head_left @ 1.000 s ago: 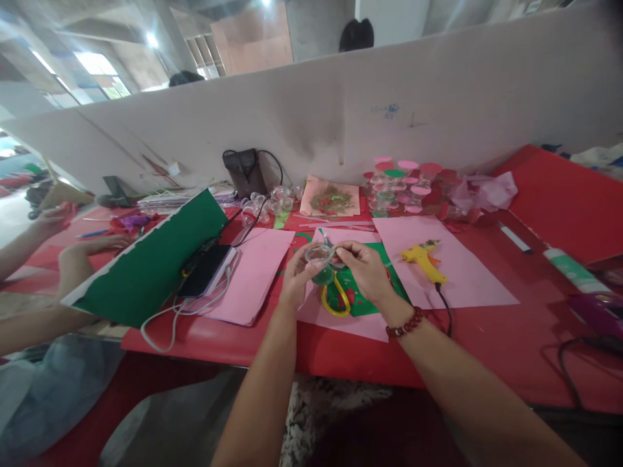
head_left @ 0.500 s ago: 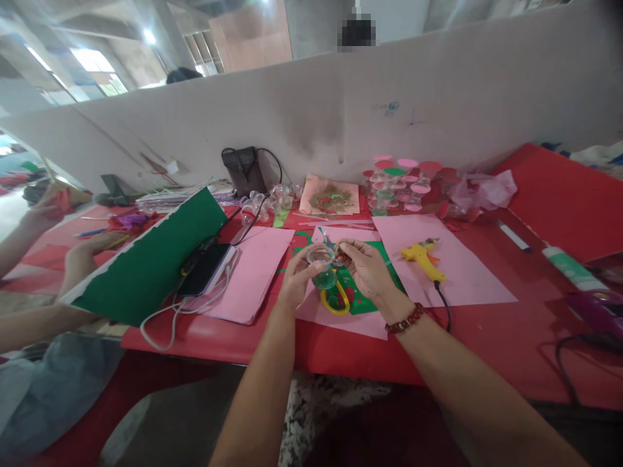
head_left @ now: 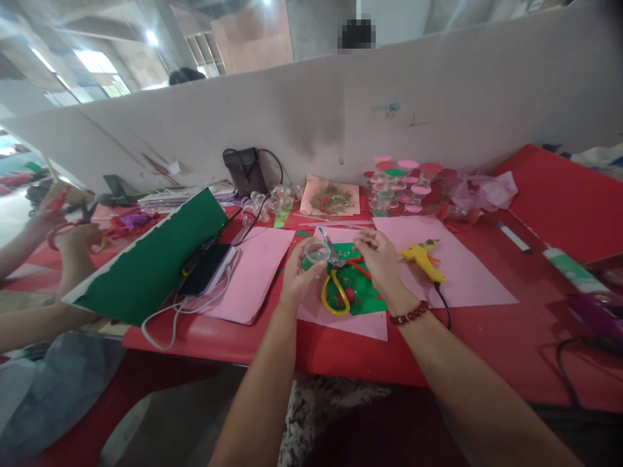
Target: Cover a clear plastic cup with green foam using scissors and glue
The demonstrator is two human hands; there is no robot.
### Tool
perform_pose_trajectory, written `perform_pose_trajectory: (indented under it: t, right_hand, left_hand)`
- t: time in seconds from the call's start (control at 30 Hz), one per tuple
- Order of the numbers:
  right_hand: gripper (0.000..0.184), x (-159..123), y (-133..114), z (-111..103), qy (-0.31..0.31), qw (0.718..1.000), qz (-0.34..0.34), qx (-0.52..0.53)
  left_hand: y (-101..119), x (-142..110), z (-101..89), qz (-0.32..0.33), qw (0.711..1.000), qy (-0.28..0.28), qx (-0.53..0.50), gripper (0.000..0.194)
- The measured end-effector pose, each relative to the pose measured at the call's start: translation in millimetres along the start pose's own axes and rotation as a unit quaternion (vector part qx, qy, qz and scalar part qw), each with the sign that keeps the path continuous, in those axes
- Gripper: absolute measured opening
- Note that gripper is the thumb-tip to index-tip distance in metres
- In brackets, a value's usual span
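My left hand [head_left: 294,275] is closed around a small clear plastic cup [head_left: 317,252] with a wide rim and a greenish lower part. My right hand [head_left: 382,263] hovers to the cup's right, apart from it. Its fingertips are pinched together, and what they hold, if anything, is too small to make out. Beneath both hands lies a pair of scissors [head_left: 335,310] with one yellow and one reddish handle. The scissors rest on a cut-up green sheet [head_left: 372,299] with small red scraps, on top of pink paper [head_left: 357,326].
Right of my hands, a yellow glue gun [head_left: 422,258] lies on pink paper. Behind stand several stacked clear cups with coloured discs [head_left: 399,188]. To the left are a phone [head_left: 207,269] with a white cable, pink sheets [head_left: 260,266] and a leaning green board [head_left: 146,272]. Beyond it, a co-worker's hands hold scissors [head_left: 68,227].
My right hand has drawn away from the cup to the right. The cup has tipped in my left hand, showing more of its opening. The co-worker's hands now have scissors raised.
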State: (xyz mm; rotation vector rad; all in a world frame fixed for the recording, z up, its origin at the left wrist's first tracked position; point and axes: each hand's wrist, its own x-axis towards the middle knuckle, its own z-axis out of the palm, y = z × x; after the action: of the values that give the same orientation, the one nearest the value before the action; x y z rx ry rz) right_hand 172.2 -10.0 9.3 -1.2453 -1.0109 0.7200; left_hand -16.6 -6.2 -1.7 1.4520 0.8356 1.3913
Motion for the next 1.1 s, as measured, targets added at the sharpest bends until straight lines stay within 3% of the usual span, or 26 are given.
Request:
perform_pose_trajectory:
  t: [0.1,0.23,0.37,0.47,0.6,0.8,0.9,1.0,1.1]
  right_hand:
    - [0.022,-0.2,-1.7,-2.1,-0.003,0.993,-0.065,-0.097]
    - [0.038,-7.8,-6.5,1.2,-0.05,0.978,-0.098,-0.178]
    - [0.014,-14.3,-8.5,7.1,-0.122,0.969,-0.137,-0.166]
    - [0.024,-17.2,-8.2,9.2,-0.169,0.957,-0.159,-0.177]
    - [0.034,-19.8,-8.2,8.9,-0.171,0.952,-0.173,-0.184]
    - [0.035,-20.5,-4.1,9.2,-0.202,0.931,-0.209,-0.223]
    - [0.039,-20.7,0.4,9.9,-0.205,0.894,-0.281,-0.281]
    - [0.045,-21.2,1.6,9.2,-0.228,0.84,-0.357,-0.338]
    - [0.048,-21.7,-0.4,7.7,-0.249,0.793,-0.398,-0.388]
  left_hand:
    - [-2.5,0.0,-1.3,0.015,1.0,0.002,0.028,0.057]
    - [-6.2,0.7,-2.6,0.029,0.998,-0.003,0.062,0.059]
    - [-6.5,1.3,-2.1,0.041,0.993,-0.007,0.113,0.059]
    - [-5.2,1.3,-1.0,0.056,0.986,-0.01,0.156,0.059]
    - [-4.4,0.6,-0.4,0.06,0.983,-0.008,0.175,0.061]
    - [-3.4,-0.3,1.5,0.056,0.982,-0.002,0.178,0.058]
    - [-1.6,-0.2,2.5,0.047,0.981,0.004,0.188,0.058]
    - [1.1,-0.3,2.7,0.035,0.983,0.006,0.18,0.053]
    - [4.6,-1.0,2.7,0.011,0.991,-0.002,0.134,0.048]
